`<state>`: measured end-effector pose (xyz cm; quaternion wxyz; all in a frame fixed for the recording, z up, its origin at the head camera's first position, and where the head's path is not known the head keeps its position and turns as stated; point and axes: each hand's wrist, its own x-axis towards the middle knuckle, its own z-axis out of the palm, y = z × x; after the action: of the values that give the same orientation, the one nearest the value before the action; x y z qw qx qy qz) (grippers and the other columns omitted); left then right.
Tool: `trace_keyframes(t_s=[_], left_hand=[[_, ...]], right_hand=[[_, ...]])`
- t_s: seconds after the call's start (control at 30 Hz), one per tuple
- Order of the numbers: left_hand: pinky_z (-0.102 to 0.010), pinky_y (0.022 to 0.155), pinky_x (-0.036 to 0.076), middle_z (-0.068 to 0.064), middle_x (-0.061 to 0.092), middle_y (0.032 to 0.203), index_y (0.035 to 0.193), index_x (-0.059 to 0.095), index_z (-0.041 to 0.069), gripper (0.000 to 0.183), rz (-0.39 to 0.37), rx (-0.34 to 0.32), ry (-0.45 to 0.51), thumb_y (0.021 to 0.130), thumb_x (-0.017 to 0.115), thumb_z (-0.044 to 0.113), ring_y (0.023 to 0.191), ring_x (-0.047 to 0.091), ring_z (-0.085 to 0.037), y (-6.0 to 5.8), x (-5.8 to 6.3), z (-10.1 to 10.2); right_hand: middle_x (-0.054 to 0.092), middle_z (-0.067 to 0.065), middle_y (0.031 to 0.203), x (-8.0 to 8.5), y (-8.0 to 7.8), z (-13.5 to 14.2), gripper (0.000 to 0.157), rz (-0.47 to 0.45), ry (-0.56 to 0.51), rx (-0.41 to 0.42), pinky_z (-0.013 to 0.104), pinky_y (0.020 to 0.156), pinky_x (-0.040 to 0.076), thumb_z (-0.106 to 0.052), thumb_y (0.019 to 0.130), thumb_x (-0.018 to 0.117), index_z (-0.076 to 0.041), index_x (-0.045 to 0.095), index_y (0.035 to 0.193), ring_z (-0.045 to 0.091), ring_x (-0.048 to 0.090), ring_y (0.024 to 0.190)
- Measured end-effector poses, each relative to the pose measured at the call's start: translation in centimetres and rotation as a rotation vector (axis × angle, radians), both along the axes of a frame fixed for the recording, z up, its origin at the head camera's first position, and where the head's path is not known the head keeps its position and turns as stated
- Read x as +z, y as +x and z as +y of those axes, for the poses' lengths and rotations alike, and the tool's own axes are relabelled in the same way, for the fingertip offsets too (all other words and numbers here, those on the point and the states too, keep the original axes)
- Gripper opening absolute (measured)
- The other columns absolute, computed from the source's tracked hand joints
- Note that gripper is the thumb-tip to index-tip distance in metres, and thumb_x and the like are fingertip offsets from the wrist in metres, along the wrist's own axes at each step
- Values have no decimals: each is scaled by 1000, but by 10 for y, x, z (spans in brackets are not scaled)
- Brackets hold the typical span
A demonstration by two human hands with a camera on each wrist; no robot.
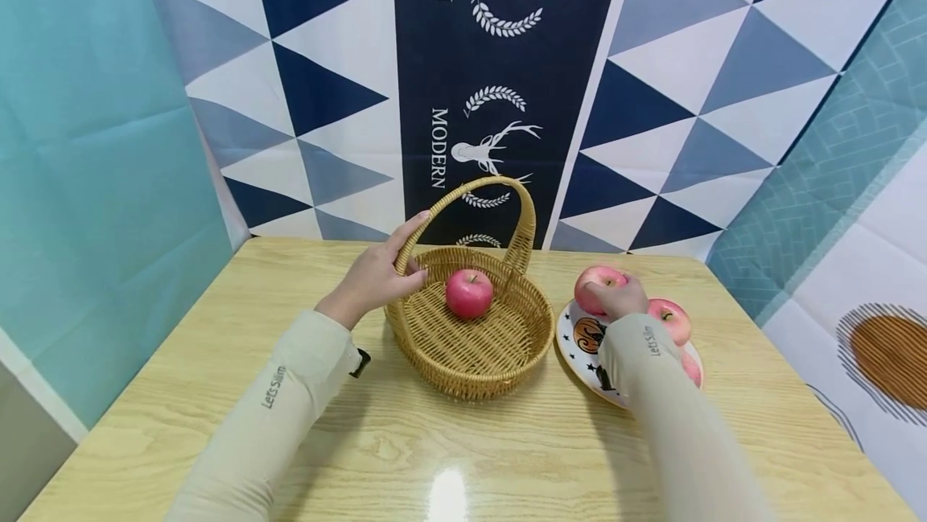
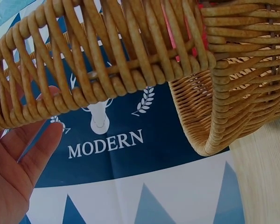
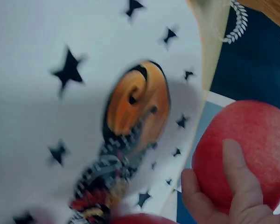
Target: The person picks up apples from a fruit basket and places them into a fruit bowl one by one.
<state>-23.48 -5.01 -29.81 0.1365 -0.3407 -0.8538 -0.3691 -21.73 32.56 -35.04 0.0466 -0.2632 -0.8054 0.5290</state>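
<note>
My left hand (image 1: pixel 376 277) holds the arched handle of a round wicker basket (image 1: pixel 474 385), thumb and fingers on different sides of it. Inside the basket lies one red apple (image 1: pixel 469 294). In the left wrist view the left hand (image 2: pixel 14 172) shows beside the woven handle (image 2: pixel 107 70), which partly hides its fingers. My right hand (image 1: pixel 624 297) grips another apple (image 1: pixel 599 285) above the far side of a white plate (image 1: pixel 572 349). Fingers curl against this apple (image 3: pixel 256 144) in the right wrist view. Two more apples, (image 1: pixel 669 319) one partly covering the other, lie on the plate.
The basket and plate stand side by side on a light wooden table (image 1: pixel 405 458). A patterned cloth (image 1: pixel 500 96) hangs behind the table's far edge. Teal sheeting (image 1: pixel 101 152) covers the left side, and a patterned sheet (image 1: pixel 854 281) hangs at the right.
</note>
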Motion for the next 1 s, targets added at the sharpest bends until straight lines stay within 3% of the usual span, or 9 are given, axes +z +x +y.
trace_keyframes(t_s=[0.1,0.23,0.3,0.47,0.53,0.77,0.87,0.93,1.0], left_hand=[[-35,62,47,-4,66,79,149,29,19,77,-1,1,5,81,64,16,68,58,-19,0,0,-1],[-34,61,47,-4,65,79,149,29,19,76,-2,-4,10,81,64,15,67,57,-19,-1,-1,0],[-34,61,47,-4,65,79,149,29,20,77,-7,-4,11,81,64,15,67,57,-19,-1,-2,1],[-34,62,47,-4,65,79,150,28,20,78,-17,2,10,81,65,15,68,58,-18,-1,-3,0],[-34,62,47,-4,65,78,150,28,20,78,-12,2,12,81,65,15,67,57,-18,-1,-3,0],[-33,61,46,-4,63,77,150,28,20,77,-4,-3,17,82,64,14,66,56,-18,-2,-5,-1],[-33,60,46,-3,63,77,150,29,20,77,-1,0,16,82,64,14,66,55,-18,-2,-6,0],[-33,60,45,-3,63,77,149,29,19,76,8,2,17,82,64,14,65,54,-18,-3,-6,0],[-33,60,45,-3,62,76,149,30,19,76,16,1,19,82,64,14,65,54,-19,-2,-6,0]], right_hand=[[25,28,150,-6,1,-3,91,-8,-2,-4,34,76,54,-27,81,61,0,10,152,37,49,119],[28,32,146,-12,3,-3,92,-33,27,-14,33,69,55,-29,81,61,2,11,151,35,61,93],[25,33,147,-14,4,-3,93,-29,5,-20,34,66,56,-28,81,62,1,9,152,34,62,88],[20,33,149,-19,4,-2,94,-11,-25,-22,33,64,56,-26,82,63,1,6,152,36,57,102],[20,33,149,-19,4,-2,95,-11,-25,-15,33,65,56,-26,82,64,1,5,152,35,59,99],[26,34,146,-27,3,-1,95,-56,16,8,26,57,53,-31,82,64,4,8,151,14,60,60],[28,32,145,-29,2,-1,95,-46,22,-11,26,56,53,-30,81,64,3,9,151,22,64,72],[28,32,146,-29,2,-2,95,-51,36,-15,25,58,53,-31,81,63,3,7,151,29,63,90],[27,31,147,-28,3,-3,96,-68,51,-11,27,68,52,-31,81,61,2,5,151,35,53,112]])
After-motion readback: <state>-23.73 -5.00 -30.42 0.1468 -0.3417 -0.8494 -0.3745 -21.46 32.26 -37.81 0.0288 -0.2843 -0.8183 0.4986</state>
